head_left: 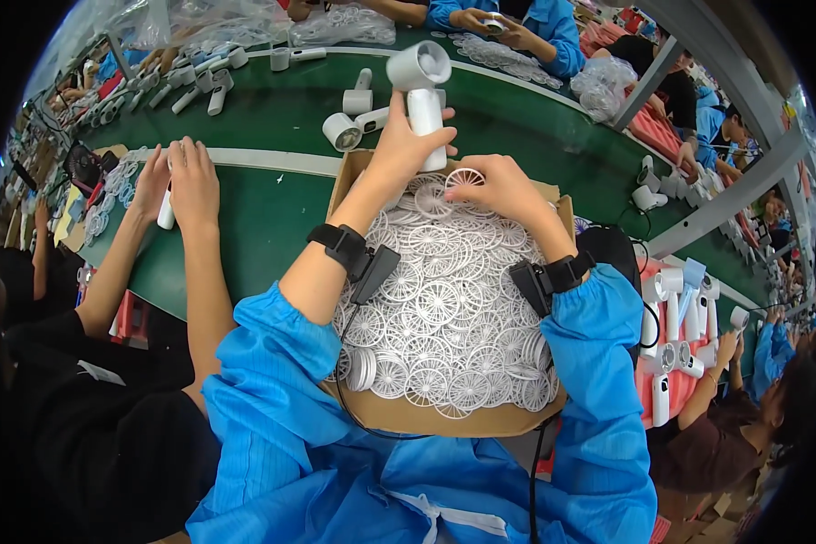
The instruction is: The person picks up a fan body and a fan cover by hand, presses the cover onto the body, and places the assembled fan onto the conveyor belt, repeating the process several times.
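Upright in my left hand (399, 150) is a white handheld fan (425, 122), gripped by its handle with the round head at the top. My right hand (508, 190) pinches a white spoked fan grille (463, 179) between thumb and fingers, just above the pile. Below both hands, a cardboard box (426, 422) is heaped with white round grilles (440, 301). Each of my wrists wears a black strap with a small device.
Beyond the box runs a green conveyor belt (272, 107) carrying several white fans (342, 132). At my left, a co-worker's hands (193, 181) rest over the green surface near a white piece. Another person in blue (558, 32) works across the belt. A grey metal frame (743, 195) stands at right.
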Motion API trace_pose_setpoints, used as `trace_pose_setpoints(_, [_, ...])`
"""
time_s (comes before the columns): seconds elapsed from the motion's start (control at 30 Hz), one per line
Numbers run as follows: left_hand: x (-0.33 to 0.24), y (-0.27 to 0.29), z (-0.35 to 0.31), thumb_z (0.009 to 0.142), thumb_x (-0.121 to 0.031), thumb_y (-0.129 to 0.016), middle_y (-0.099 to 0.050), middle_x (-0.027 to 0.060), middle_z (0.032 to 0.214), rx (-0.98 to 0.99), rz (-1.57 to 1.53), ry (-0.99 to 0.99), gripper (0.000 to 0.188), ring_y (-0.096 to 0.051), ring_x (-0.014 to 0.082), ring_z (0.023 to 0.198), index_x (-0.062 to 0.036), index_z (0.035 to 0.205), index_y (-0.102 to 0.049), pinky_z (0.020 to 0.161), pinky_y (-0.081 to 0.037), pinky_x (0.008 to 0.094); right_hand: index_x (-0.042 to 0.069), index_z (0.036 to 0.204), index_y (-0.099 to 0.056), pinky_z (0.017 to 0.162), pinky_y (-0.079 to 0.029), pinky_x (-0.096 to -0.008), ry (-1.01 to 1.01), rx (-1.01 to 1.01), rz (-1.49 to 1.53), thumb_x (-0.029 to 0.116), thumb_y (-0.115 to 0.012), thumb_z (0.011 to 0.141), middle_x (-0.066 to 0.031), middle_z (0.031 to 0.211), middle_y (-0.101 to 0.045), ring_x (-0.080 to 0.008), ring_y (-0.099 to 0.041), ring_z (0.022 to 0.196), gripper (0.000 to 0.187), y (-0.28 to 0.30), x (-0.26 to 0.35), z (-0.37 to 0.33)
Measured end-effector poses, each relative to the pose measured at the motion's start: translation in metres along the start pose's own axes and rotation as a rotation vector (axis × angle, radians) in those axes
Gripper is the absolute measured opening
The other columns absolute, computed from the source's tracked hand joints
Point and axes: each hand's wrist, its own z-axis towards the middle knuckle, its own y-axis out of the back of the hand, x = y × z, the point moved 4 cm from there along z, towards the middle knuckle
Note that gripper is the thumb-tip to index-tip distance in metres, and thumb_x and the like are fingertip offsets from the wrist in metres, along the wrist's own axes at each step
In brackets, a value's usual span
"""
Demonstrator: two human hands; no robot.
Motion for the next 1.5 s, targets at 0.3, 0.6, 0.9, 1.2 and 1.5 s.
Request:
trace_pose_setpoints(0.3, [-0.002,-0.004,0.001,0.08,-0.004,-0.066,-0.053,0.0154,0.118,-0.009,-0.121,-0.062,0.093,-0.06,0.018,0.091,-0.0187,0.148,-0.003,0.069,-0.054,0.0316,0.0,0.108,-0.06,0.068,-0.048,-0.0221,0.028,-0.389,1.075,0.009,-0.062,0.089,-0.0029,0.094,-0.065,-0.0083,-0.06,0.081,0.021,0.008,-0.018,0.003])
trace_pose_setpoints(0.6, [-0.016,-0.021,-0.006,0.076,0.001,-0.071,-0.051,0.0105,0.115,0.038,-0.049,-0.316,0.099,-0.059,0.0137,0.089,-0.0179,0.149,-0.006,0.073,-0.051,0.0282,0.001,0.109,-0.06,0.076,-0.047,-0.0232,0.101,-0.392,1.156,0.009,-0.062,0.089,-0.0039,0.097,-0.065,-0.0094,-0.06,0.087,0.022,0.008,-0.02,0.003])
trace_pose_setpoints(0.9, [-0.015,-0.021,-0.004,0.076,0.004,-0.07,-0.051,0.0096,0.113,-0.012,-0.126,-0.344,0.089,-0.059,0.0124,0.085,-0.0117,0.145,-0.016,0.074,-0.05,0.0257,0.0,0.116,-0.058,0.083,-0.046,-0.0265,0.157,-0.285,1.116,0.014,-0.058,0.092,-0.0058,0.107,-0.063,-0.0119,-0.058,0.097,0.028,0.015,-0.009,-0.002])
trace_pose_setpoints(1.2, [-0.009,-0.01,-0.005,0.08,-0.002,-0.067,-0.053,0.0088,0.11,-0.046,-0.166,-0.219,0.081,-0.058,0.0111,0.086,-0.0143,0.144,-0.018,0.075,-0.05,0.0261,0.001,0.123,-0.057,0.091,-0.042,-0.0334,0.147,-0.152,1.226,0.019,-0.057,0.09,-0.0075,0.122,-0.057,-0.0159,-0.051,0.11,0.037,0.008,-0.001,-0.003])
trace_pose_setpoints(1.5, [0.016,-0.03,-0.003,0.088,0.002,-0.053,-0.045,0.0139,0.128,0.073,0.123,-0.174,0.073,-0.056,0.0213,0.106,-0.0191,0.146,-0.015,0.088,-0.05,0.0318,0.013,0.107,-0.07,0.088,-0.042,-0.0385,0.436,-0.948,-0.378,0.011,-0.075,0.067,-0.0074,0.116,-0.058,-0.0289,-0.047,0.102,0.04,0.021,0.044,-0.027])
